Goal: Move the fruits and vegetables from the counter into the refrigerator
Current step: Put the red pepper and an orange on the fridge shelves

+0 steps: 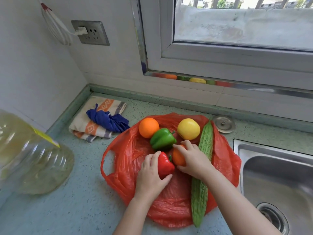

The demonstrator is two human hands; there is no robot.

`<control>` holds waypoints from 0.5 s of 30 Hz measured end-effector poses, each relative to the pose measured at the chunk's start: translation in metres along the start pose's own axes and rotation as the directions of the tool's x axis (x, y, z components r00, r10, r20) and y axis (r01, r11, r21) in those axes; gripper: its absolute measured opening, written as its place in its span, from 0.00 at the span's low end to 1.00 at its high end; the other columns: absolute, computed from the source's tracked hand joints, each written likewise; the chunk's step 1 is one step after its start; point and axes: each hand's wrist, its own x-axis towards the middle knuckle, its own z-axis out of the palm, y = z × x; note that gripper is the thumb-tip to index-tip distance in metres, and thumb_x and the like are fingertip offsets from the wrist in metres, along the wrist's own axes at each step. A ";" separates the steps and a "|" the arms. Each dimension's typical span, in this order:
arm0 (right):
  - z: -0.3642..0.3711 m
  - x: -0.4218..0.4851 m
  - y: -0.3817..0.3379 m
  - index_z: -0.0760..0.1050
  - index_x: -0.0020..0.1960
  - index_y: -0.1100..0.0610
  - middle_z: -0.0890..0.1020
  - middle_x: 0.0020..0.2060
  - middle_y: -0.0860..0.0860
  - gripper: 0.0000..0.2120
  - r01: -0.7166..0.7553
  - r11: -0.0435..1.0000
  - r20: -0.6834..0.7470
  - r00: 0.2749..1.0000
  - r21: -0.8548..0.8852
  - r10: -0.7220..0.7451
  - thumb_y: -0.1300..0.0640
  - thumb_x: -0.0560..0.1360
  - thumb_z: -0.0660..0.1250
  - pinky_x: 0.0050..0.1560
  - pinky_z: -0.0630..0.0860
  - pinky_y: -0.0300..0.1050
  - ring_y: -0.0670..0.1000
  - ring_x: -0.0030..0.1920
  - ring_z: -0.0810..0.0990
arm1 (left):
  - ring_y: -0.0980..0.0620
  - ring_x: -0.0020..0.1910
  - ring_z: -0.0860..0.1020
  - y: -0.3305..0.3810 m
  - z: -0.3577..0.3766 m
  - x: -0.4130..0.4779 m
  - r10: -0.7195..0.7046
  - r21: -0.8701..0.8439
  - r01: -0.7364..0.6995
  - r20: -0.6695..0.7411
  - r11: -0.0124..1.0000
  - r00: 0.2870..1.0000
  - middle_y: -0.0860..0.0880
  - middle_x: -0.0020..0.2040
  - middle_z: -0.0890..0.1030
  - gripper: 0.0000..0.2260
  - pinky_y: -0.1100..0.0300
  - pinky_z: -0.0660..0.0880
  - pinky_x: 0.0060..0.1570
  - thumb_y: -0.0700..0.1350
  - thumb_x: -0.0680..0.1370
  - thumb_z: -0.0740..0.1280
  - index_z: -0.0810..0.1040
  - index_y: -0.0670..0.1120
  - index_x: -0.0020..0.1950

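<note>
A flattened red plastic bag (128, 150) lies on the counter with produce on it. My left hand (150, 175) is wrapped around a red bell pepper (165, 164). Beside it my right hand (194, 160) grips a small orange fruit (177, 157). A green bell pepper (162, 139) sits just behind both. Farther back rest a round orange (148, 127) and a yellow fruit (188, 128). A long bitter gourd (202, 175) lies along the bag's right side, under my right forearm.
A steel sink (277, 175) opens at the right, its plug lid (223, 123) on the counter behind. A folded towel with a blue cloth (100, 120) lies at the back left. A big oil jug (28, 155) stands at the left. The window sill runs behind.
</note>
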 end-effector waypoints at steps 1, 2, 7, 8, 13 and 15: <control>0.000 0.001 -0.001 0.57 0.72 0.46 0.63 0.66 0.53 0.36 -0.003 1.000 0.012 1.000 -0.018 0.004 0.47 0.67 0.68 0.54 0.73 0.50 0.57 0.58 0.68 | 0.53 0.64 0.67 -0.002 -0.002 -0.003 -0.004 -0.014 0.003 -0.016 1.000 1.000 0.52 0.64 0.66 0.35 0.65 0.64 0.60 0.55 0.69 0.71 0.60 0.51 0.71; 0.000 0.002 -0.001 0.57 0.72 0.46 0.63 0.66 0.53 0.36 -0.006 1.000 0.017 1.000 -0.023 0.007 0.47 0.67 0.68 0.53 0.74 0.50 0.57 0.57 0.69 | 0.53 0.64 0.67 -0.003 -0.005 -0.006 -0.005 -0.023 0.004 -0.030 1.000 1.000 0.51 0.64 0.66 0.35 0.66 0.63 0.60 0.55 0.68 0.72 0.61 0.51 0.71; -0.005 -0.001 -0.003 0.62 0.69 0.46 0.67 0.61 0.52 0.35 -0.024 0.988 -0.027 0.999 0.153 0.029 0.45 0.65 0.70 0.52 0.74 0.50 0.55 0.57 0.71 | 0.56 0.59 0.68 -0.008 -0.022 -0.017 -0.020 -0.108 0.007 -0.124 0.994 0.992 0.53 0.61 0.68 0.35 0.65 0.65 0.59 0.52 0.66 0.75 0.64 0.50 0.69; -0.008 -0.004 -0.005 0.63 0.68 0.46 0.67 0.60 0.51 0.35 -0.015 0.975 -0.050 0.998 0.220 0.027 0.45 0.65 0.70 0.52 0.74 0.49 0.54 0.57 0.71 | 0.57 0.58 0.68 -0.007 -0.025 -0.018 -0.028 -0.131 0.009 -0.142 0.991 0.990 0.54 0.60 0.67 0.35 0.66 0.65 0.58 0.52 0.66 0.75 0.64 0.50 0.69; -0.038 -0.035 -0.018 0.66 0.65 0.46 0.69 0.56 0.46 0.31 0.041 0.869 -0.229 0.970 0.493 0.085 0.49 0.65 0.74 0.50 0.72 0.40 0.47 0.53 0.73 | 0.58 0.56 0.69 0.010 -0.044 -0.024 -0.079 -0.311 0.014 -0.197 0.950 0.977 0.55 0.60 0.68 0.36 0.82 0.63 0.48 0.49 0.64 0.77 0.64 0.51 0.67; -0.052 -0.052 -0.024 0.67 0.62 0.43 0.69 0.55 0.45 0.29 0.088 0.801 -0.323 0.936 0.593 0.137 0.51 0.65 0.75 0.50 0.70 0.34 0.42 0.53 0.72 | 0.59 0.57 0.68 0.021 -0.052 -0.027 -0.046 -0.352 -0.032 -0.210 0.936 0.977 0.55 0.60 0.68 0.36 0.83 0.61 0.49 0.50 0.64 0.77 0.64 0.53 0.66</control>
